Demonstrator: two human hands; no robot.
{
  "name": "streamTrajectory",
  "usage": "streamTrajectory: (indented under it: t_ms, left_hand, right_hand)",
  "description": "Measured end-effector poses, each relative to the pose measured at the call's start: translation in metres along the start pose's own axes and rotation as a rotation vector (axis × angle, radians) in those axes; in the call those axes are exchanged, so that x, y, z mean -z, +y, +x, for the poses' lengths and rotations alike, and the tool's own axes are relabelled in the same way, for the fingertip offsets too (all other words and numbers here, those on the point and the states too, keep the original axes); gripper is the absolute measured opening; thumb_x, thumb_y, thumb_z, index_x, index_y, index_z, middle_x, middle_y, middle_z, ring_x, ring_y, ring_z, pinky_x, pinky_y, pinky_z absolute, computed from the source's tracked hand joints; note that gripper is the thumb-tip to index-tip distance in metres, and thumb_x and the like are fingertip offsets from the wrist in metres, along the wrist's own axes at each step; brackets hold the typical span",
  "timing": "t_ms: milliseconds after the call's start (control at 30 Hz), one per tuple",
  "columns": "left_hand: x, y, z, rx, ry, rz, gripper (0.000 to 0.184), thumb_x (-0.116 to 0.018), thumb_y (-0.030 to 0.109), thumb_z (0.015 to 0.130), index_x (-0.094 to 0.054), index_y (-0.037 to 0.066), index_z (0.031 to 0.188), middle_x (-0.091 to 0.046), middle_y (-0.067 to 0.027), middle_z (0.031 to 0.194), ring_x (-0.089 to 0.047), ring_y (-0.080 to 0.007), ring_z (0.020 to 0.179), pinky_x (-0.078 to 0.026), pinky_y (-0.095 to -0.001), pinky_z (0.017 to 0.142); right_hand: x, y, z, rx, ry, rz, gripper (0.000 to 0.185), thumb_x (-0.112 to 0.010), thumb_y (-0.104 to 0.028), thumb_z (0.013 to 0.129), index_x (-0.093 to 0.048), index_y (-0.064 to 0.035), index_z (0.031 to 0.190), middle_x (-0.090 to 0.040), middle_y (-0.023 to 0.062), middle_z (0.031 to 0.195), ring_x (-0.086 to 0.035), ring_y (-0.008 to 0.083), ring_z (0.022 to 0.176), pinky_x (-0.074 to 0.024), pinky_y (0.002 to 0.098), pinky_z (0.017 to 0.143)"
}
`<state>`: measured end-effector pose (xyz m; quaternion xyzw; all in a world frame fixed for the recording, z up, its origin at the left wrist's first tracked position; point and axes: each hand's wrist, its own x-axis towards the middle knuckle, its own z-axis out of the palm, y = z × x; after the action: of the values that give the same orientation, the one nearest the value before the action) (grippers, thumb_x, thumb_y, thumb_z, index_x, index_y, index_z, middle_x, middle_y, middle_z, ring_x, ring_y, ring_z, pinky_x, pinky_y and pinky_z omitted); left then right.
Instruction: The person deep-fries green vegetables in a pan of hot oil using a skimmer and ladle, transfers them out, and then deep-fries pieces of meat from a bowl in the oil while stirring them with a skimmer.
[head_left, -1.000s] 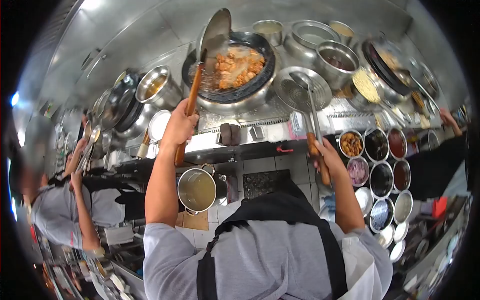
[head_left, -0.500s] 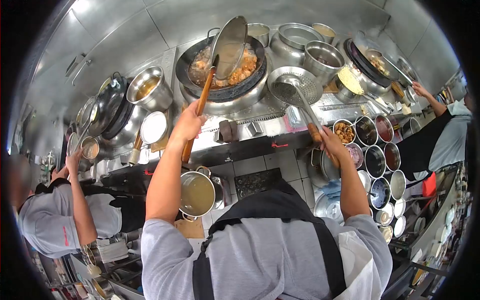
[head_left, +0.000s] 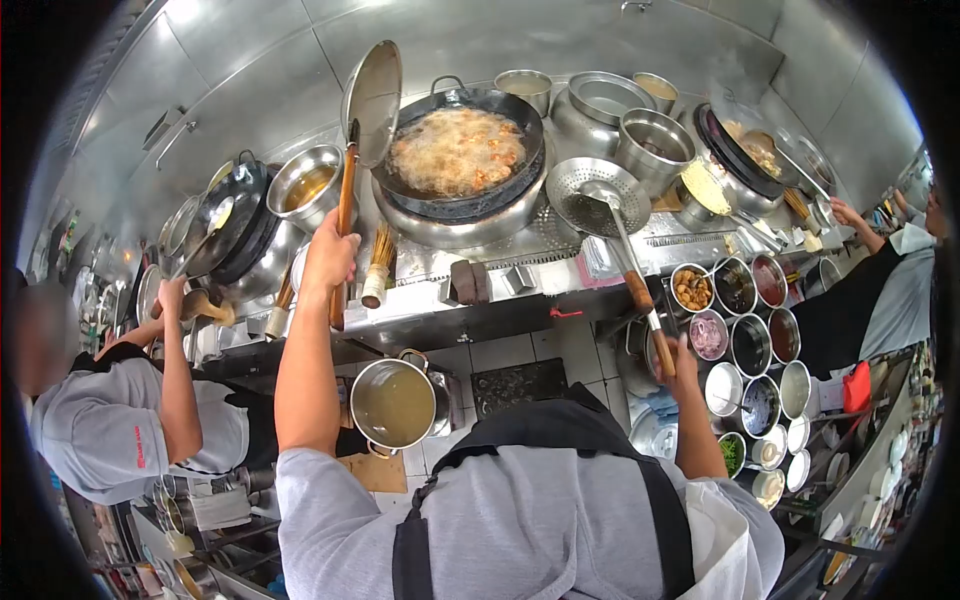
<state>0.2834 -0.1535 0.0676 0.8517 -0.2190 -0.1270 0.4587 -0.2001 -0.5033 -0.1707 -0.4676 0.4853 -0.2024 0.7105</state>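
My left hand point(head_left: 330, 258) is closed round the wooden handle of a round mesh strainer point(head_left: 372, 105), which stands tilted nearly on edge beside the wok's left rim. Food pieces fry in bubbling, foaming oil point(head_left: 458, 150) inside the black wok point(head_left: 520, 190). My right hand point(head_left: 680, 364) grips the wooden end of a long-handled ladle point(head_left: 618, 230). The ladle's bowl lies in a perforated skimmer point(head_left: 575, 208) on the counter right of the wok. Whether my fingers also touch the skimmer's handle, I cannot tell.
Sauce and ingredient pots point(head_left: 748, 340) stand at my right. A pot of cloudy liquid point(head_left: 393, 403) is below my left forearm. A bamboo brush point(head_left: 378, 265) rests on the stove edge. Co-workers stand at other woks on the left point(head_left: 120, 420) and right point(head_left: 880, 280).
My left hand has carried the strainer left, from over the wok to beside its rim. The oil now foams over the food. My right hand has drawn lower, with the ladle still in the skimmer.
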Motion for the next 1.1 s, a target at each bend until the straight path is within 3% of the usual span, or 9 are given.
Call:
streamTrajectory:
  t_ms: [167, 200, 300, 467, 567, 600, 800, 933, 1100]
  left_hand:
    - [-0.001, -0.008, 0.046, -0.004, 0.087, 0.123, 0.047, -0.053, 0.002, 0.083, -0.046, 0.004, 0.129, -0.054, -0.0073, 0.062, -0.053, -0.0167, 0.044, -0.045, -0.0325, 0.038]
    - [-0.007, -0.016, 0.059, 0.002, 0.081, 0.098, 0.045, -0.052, 0.001, 0.082, -0.047, 0.004, 0.127, -0.055, -0.0075, 0.062, -0.053, -0.0173, 0.044, -0.045, -0.0332, 0.038]
    - [-0.031, -0.026, 0.081, 0.05, 0.009, 0.041, 0.039, -0.052, 0.0, 0.082, -0.046, 0.0, 0.121, -0.056, -0.0091, 0.064, -0.055, -0.0188, 0.045, -0.047, -0.0331, 0.039]
    - [-0.066, -0.03, 0.08, 0.176, -0.247, -0.33, 0.038, -0.057, 0.003, 0.086, -0.041, 0.0, 0.12, -0.059, -0.0116, 0.071, -0.056, -0.0186, 0.049, -0.049, -0.0335, 0.042]
    - [-0.078, -0.028, 0.079, 0.193, -0.325, -0.499, 0.03, -0.057, 0.005, 0.09, -0.043, 0.0, 0.116, -0.062, -0.0138, 0.075, -0.058, -0.0181, 0.054, -0.051, -0.0316, 0.047]
    - [-0.081, -0.024, 0.076, 0.202, -0.343, -0.55, 0.028, -0.056, 0.005, 0.09, -0.043, -0.001, 0.115, -0.062, -0.0139, 0.076, -0.058, -0.0178, 0.055, -0.051, -0.031, 0.048]
    - [-0.086, -0.018, 0.055, 0.226, -0.367, -0.732, 0.026, -0.058, 0.007, 0.091, -0.047, -0.001, 0.112, -0.062, -0.0128, 0.08, -0.058, -0.0149, 0.058, -0.051, -0.0282, 0.051]
    - [-0.073, -0.007, 0.02, 0.211, -0.34, -0.751, 0.03, -0.057, 0.006, 0.09, -0.046, 0.0, 0.117, -0.061, -0.0117, 0.079, -0.057, -0.0146, 0.057, -0.05, -0.0285, 0.049]
    - [-0.048, 0.008, 0.007, 0.169, -0.274, -0.489, 0.037, -0.055, 0.001, 0.086, -0.045, 0.001, 0.122, -0.059, -0.0099, 0.074, -0.054, -0.0154, 0.049, -0.047, -0.0314, 0.042]
  right_hand:
    - [0.067, 0.138, -0.01, -0.261, 0.04, -0.344, 0.065, -0.042, -0.067, 0.091, -0.054, -0.0096, 0.119, -0.061, 0.0075, 0.064, -0.061, 0.0187, 0.048, -0.0488, 0.0315, 0.041]
    - [0.077, 0.164, -0.015, -0.237, -0.012, -0.462, 0.066, -0.052, -0.062, 0.086, -0.049, -0.0066, 0.124, -0.063, 0.0104, 0.069, -0.062, 0.0227, 0.053, -0.0503, 0.0345, 0.046]
    - [0.143, 0.264, -0.023, 0.749, -0.362, -1.329, 0.093, -0.08, -0.045, 0.072, -0.032, 0.0023, 0.136, -0.069, 0.0191, 0.085, -0.068, 0.0346, 0.069, -0.055, 0.0436, 0.061]
    - [0.173, 0.308, -0.046, 0.404, -0.235, -1.148, 0.107, -0.084, -0.04, 0.066, -0.023, 0.0085, 0.139, -0.069, 0.0177, 0.088, -0.068, 0.0333, 0.068, -0.0546, 0.0424, 0.06]
    - [0.188, 0.345, -0.036, 0.547, -0.176, -1.178, 0.116, -0.087, -0.038, 0.063, -0.017, 0.0122, 0.141, -0.07, 0.0169, 0.09, -0.068, 0.0325, 0.068, -0.0544, 0.0417, 0.06]
    - [0.201, 0.378, -0.03, 0.785, -0.113, -1.236, 0.119, -0.088, -0.037, 0.062, -0.015, 0.0135, 0.141, -0.07, 0.0166, 0.091, -0.068, 0.0322, 0.068, -0.0543, 0.0415, 0.06]
    - [0.126, 0.236, -0.02, -0.407, 0.047, -0.402, 0.084, -0.058, -0.057, 0.079, -0.033, 0.0001, 0.135, -0.066, 0.0164, 0.086, -0.063, 0.0282, 0.064, -0.0525, 0.0419, 0.055]
    - [0.093, 0.189, -0.003, -0.537, 0.143, -0.167, 0.074, -0.039, -0.07, 0.09, -0.045, -0.0089, 0.131, -0.064, 0.0162, 0.083, -0.06, 0.0256, 0.061, -0.0513, 0.0422, 0.051]
    - [0.067, 0.173, 0.019, -0.401, 0.038, -0.219, 0.074, -0.04, -0.069, 0.09, -0.046, -0.0077, 0.131, -0.064, 0.0195, 0.087, -0.061, 0.0253, 0.061, -0.0517, 0.0396, 0.051]
